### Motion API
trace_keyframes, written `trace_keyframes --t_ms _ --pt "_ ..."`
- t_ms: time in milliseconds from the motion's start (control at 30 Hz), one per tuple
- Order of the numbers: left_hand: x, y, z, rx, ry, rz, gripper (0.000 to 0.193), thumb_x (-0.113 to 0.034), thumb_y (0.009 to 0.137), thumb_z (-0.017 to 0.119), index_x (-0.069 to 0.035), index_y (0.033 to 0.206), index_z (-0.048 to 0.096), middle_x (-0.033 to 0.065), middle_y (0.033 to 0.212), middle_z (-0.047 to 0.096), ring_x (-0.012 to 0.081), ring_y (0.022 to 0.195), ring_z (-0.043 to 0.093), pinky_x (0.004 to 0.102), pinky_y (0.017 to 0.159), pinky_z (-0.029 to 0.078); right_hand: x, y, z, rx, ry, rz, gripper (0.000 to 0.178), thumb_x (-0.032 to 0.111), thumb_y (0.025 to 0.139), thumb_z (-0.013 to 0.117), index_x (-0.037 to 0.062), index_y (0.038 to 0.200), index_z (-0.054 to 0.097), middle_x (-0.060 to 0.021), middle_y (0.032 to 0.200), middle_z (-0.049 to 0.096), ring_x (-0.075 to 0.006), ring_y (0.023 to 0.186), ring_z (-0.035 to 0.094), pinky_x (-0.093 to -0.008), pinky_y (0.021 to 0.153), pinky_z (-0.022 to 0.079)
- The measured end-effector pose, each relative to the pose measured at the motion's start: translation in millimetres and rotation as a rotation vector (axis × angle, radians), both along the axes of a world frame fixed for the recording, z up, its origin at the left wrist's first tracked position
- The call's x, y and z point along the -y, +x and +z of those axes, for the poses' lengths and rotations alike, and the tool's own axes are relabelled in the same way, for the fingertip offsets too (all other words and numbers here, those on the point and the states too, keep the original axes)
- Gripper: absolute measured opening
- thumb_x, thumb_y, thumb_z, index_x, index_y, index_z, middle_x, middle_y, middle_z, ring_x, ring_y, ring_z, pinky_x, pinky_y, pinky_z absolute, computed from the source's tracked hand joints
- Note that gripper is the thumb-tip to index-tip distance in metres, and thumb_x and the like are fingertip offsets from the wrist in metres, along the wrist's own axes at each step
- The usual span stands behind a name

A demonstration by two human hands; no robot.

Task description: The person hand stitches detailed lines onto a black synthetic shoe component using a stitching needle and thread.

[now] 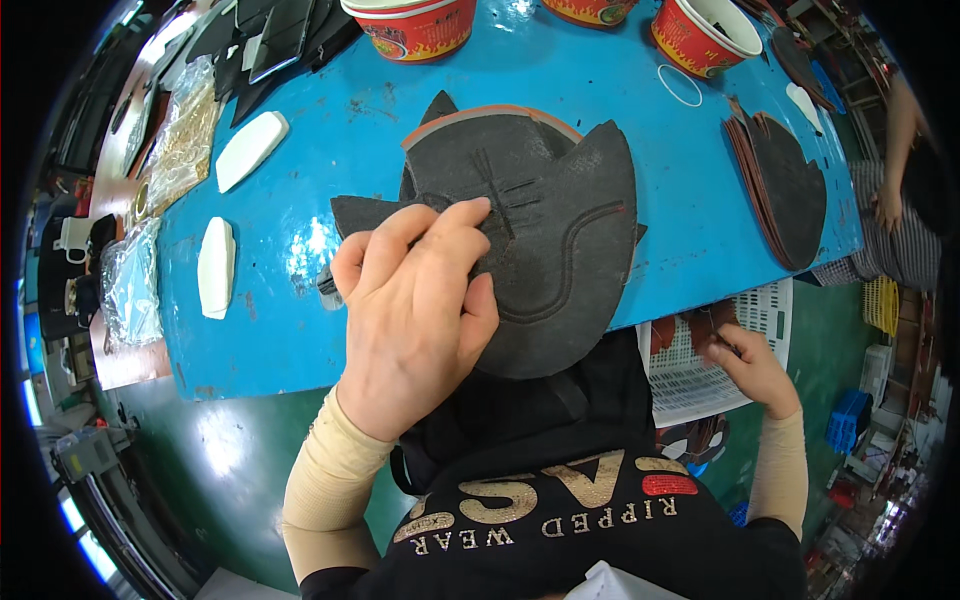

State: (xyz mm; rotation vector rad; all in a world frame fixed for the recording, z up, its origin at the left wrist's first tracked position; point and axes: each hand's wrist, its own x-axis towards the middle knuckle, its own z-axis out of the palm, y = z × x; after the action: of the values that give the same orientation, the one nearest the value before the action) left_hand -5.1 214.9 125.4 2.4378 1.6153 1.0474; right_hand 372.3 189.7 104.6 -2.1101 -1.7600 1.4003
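In the head view, the left hand (415, 300) is over dark leather-like pieces (580, 260) at the near edge of the blue table (380, 105), its fingers bent and fingertips on the uppermost surface. The hand covers part of their left side; whether it pinches anything underneath cannot be told. The pieces overlap, with pointed tips and a curved groove, and the nearest rounded end overhangs the edge toward the black shirt (540, 440).

The right hand (755, 370) is low on the right, fingers curled against a dark reddish piece (707, 325) in the white slotted basket (765, 312); how firmly it grips cannot be told. The tabletop hides the basket's far part.

A small dark bristly thing (328, 288) sits just left of the left hand, partly hidden by it. Farther left lie two white oval pads (250, 150) and clear plastic bags (185, 140). Black sheets (300, 40) are heaped far left. Three red tubs (415, 35) line the far side, with a white ring (680, 86) near the right one. On the right lies a stack of dark shapes (790, 195); beyond the table's right end shows a co-worker's hand (888, 205), with a yellow basket (880, 305) nearer.
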Motion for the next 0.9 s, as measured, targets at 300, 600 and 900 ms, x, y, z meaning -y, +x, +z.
trace_keyframes --t_ms 300,600,900 --pt "-6 -2 -1 -0.089 -0.004 -0.069 0.035 0.004 0.07 0.063 -0.007 0.103 0.059 -0.0006 0.099 0.065 0.02 0.097 0.059 0.0396 0.094 0.034 -49 -37 6 -0.266 0.513 -0.206 0.021 0.01 0.093 0.059 -0.0023 0.11 0.06 -0.0051 0.08 0.062 -0.0122 0.073 0.059 -0.025 0.066 0.046" --pt "7 -4 -9 -0.085 0.104 0.016 0.027 0.001 0.07 0.068 -0.01 0.093 0.058 0.001 0.106 0.068 0.0188 0.098 0.061 0.0371 0.091 0.036 -108 -72 -15 0.256 1.048 0.069 0.033 0.009 0.087 0.063 0.0023 0.119 0.056 -0.0158 0.114 0.055 -0.0319 0.106 0.057 -0.0388 0.091 0.046" --pt "56 -25 -30 0.14 0.169 0.073 0.036 0.013 0.07 0.066 -0.005 0.099 0.055 0.0108 0.093 0.062 0.0257 0.081 0.059 0.0354 0.075 0.043 -102 -72 -29 0.074 1.284 -0.088 0.013 -0.001 0.086 0.063 0.0025 0.098 0.06 -0.0092 0.104 0.058 -0.0196 0.092 0.058 -0.0302 0.079 0.048"
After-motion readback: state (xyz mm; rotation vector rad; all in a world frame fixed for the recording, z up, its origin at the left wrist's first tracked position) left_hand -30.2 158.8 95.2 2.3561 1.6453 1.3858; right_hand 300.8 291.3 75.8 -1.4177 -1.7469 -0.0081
